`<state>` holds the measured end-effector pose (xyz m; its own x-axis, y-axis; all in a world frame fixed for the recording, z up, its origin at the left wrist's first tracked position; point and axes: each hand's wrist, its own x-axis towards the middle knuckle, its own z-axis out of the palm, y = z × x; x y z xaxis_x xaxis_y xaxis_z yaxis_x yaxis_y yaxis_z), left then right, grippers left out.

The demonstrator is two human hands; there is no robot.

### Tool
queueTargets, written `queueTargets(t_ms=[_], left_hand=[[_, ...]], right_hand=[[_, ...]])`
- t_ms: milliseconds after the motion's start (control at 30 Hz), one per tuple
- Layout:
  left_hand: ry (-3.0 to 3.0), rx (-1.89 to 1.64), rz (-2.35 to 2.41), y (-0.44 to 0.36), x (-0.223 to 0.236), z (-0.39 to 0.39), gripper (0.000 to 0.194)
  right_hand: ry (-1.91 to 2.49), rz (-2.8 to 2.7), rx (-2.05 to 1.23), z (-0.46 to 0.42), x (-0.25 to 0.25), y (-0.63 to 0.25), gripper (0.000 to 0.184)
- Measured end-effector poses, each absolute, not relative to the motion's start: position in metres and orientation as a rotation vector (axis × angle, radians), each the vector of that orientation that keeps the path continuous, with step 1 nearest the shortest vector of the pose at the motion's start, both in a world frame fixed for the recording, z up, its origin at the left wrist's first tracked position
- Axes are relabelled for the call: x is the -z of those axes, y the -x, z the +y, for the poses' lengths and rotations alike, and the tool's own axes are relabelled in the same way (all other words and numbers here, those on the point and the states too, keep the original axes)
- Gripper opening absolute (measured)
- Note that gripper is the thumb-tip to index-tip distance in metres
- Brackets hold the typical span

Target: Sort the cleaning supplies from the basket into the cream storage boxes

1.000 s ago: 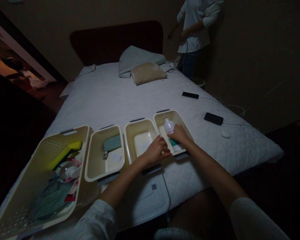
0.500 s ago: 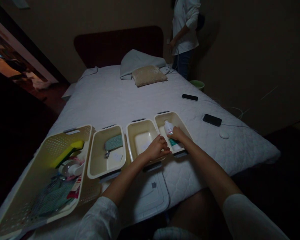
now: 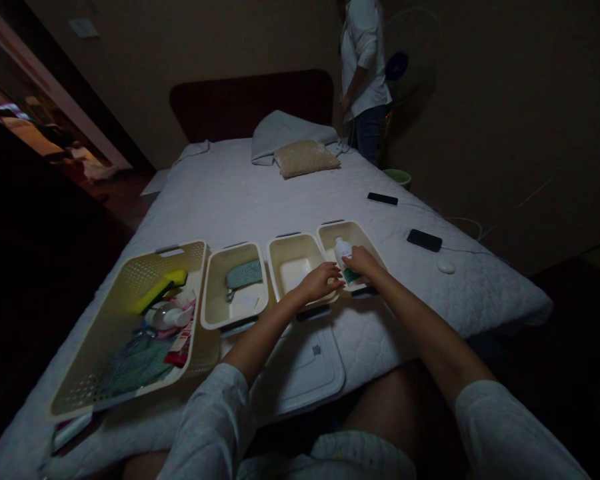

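Note:
My right hand (image 3: pixel 363 260) reaches into the rightmost cream bin (image 3: pixel 375 241), fingers closed at the side of a white bottle (image 3: pixel 342 247). Something green (image 3: pixel 350 275) shows below that hand, partly hidden; I cannot tell whether it belongs to the bottle. My left hand (image 3: pixel 323 281) holds nothing; its fingers are apart over the near edges of the rightmost bin and the neighbouring cream bin (image 3: pixel 290 265). Further left, another cream bin (image 3: pixel 240 315) contains a grey-green textile item (image 3: pixel 245 274).
A large perforated basket (image 3: pixel 105 300) at left holds a yellow-and-black item (image 3: pixel 163 290) and mixed goods. A pale lid (image 3: pixel 305 373) lies in front of the bins. Two phones (image 3: pixel 424 241) and a white oval object (image 3: pixel 446 266) lie right. A person (image 3: pixel 365 60) stands beyond the bed.
The view has shifted, so the basket and bins appear further right. My left hand's fingers look more spread. The right hand stays at the white bottle inside the rightmost bin.

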<state>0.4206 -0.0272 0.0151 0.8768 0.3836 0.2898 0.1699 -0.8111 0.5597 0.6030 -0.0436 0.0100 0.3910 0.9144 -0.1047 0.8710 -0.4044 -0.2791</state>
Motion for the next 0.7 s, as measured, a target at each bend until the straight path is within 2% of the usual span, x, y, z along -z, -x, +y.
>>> queueTargets(t_ms=[267,500,700], left_hand=[[-2.309,-0.807,0.903,-0.34,-0.028,-0.015,0.026],[-2.105,-1.007,1.213,-0.215,-0.04,-0.007,0.024],[-1.973,-1.131,1.441,-0.105,-0.041,-0.02,0.02]], right_hand=[[1.956,-1.789,-0.032,-0.049,-0.057,-0.533,0.04],[1.625,-1.945,-0.121,-0.049,-0.084,-0.418,0.04],[1.404,-2.068,-0.252,-0.042,-0.08,-0.313,0.041]])
